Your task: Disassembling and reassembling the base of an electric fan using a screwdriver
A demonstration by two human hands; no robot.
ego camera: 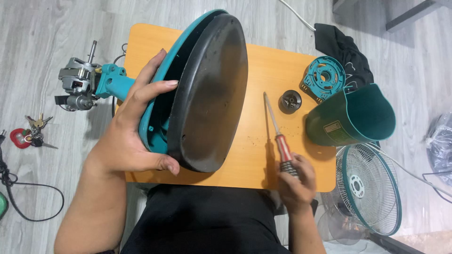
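My left hand [132, 127] grips the rim of a round teal fan base [160, 94] with a black underside plate [209, 94], holding it tilted on edge over a small orange table [263, 70]. A teal neck with a bare metal motor [77, 84] sticks out from the base to the left, past the table's edge. My right hand [296, 178] holds a screwdriver [278, 131] by its red and black handle at the table's front edge, its shaft lying along the tabletop and pointing away from me.
On the table's right side lie a small black round knob [290, 101], a teal round slotted plate [324, 77] and a dark teal motor cover [351, 117]. A wire fan grille [369, 188] rests on the floor at right. Keys [30, 134] and a black cable [28, 197] lie at left.
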